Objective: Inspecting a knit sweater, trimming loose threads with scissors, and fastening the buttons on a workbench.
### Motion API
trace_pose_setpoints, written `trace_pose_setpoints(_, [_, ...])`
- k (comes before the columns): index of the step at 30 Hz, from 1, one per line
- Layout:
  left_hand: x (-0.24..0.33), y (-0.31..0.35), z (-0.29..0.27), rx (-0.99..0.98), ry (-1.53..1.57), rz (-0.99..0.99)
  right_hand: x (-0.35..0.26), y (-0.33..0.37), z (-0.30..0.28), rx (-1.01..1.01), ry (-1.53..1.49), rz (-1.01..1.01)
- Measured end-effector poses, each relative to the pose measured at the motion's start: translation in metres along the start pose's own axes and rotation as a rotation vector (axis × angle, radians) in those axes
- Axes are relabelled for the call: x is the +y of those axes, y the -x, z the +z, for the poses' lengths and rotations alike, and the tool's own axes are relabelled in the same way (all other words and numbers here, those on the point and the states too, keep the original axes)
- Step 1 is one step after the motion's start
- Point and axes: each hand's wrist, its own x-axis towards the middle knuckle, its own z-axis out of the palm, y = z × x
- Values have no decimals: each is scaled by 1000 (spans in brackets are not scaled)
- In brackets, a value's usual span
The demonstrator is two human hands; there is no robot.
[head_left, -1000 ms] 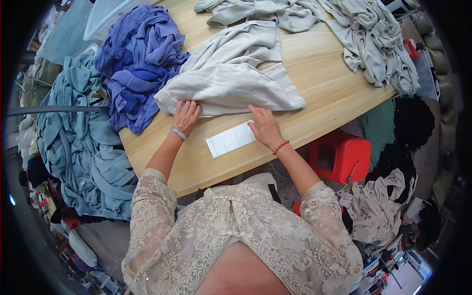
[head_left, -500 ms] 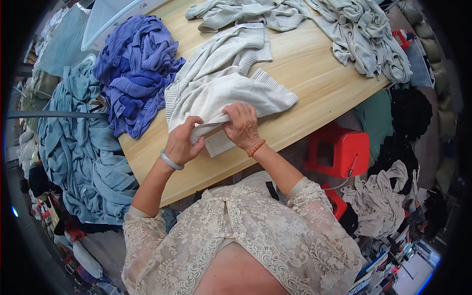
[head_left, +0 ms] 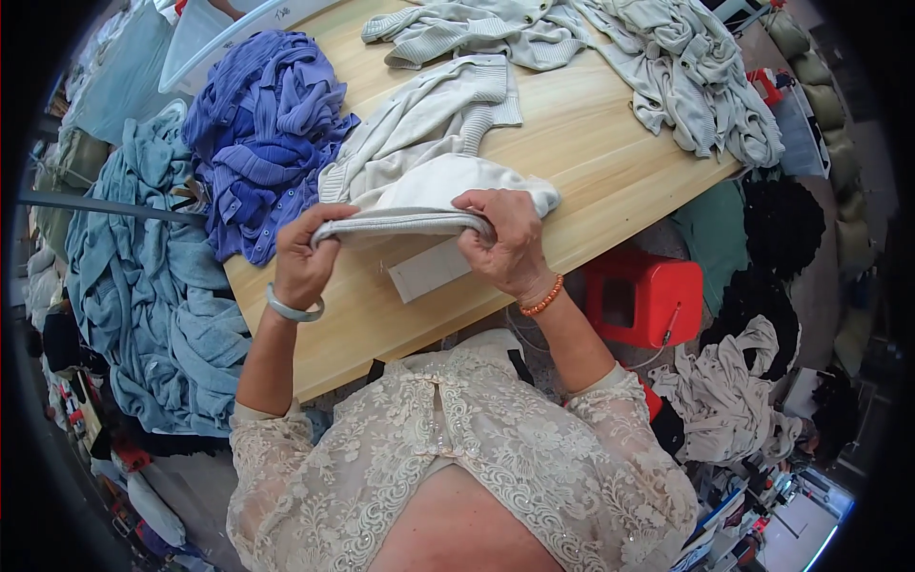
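A pale grey knitted cardigan (head_left: 419, 114) lies on the wooden table (head_left: 591, 153) in front of me. One edge of it is lifted and stretched as a band between my hands. My left hand (head_left: 307, 255) pinches the band's left end, thumb below and fingers on top. At the other end, my right hand (head_left: 503, 240) grips the band with curled fingers. Below the raised edge a white card or paper strip (head_left: 429, 274) lies on the wood; its upper part is close under the fabric.
A heap of purple-blue knitwear (head_left: 267, 124) lies at the table's left, with blue-green garments (head_left: 152, 296) beyond it. More pale cardigans (head_left: 705, 86) lie at the far right. A red stool (head_left: 643, 296) stands right of the table. A translucent bin (head_left: 214, 48) is at the far left.
Both hands have moved apart, raising the cardigan's edge and pulling it into a straight band. More of the white strip shows beneath.
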Motion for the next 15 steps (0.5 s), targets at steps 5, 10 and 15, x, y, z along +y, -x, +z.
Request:
trace_pose_setpoints(5, [29,-1,-27,-85,151,-100,42,14,-34,23,352,176])
trace_pose_setpoints(10, [31,34,-63,-316,406,-338,55,44,-122,-181,-60,563])
trace_pose_setpoints(15, [-41,71,-88,-320,675,-657,59,33,-167,-539,-291,753])
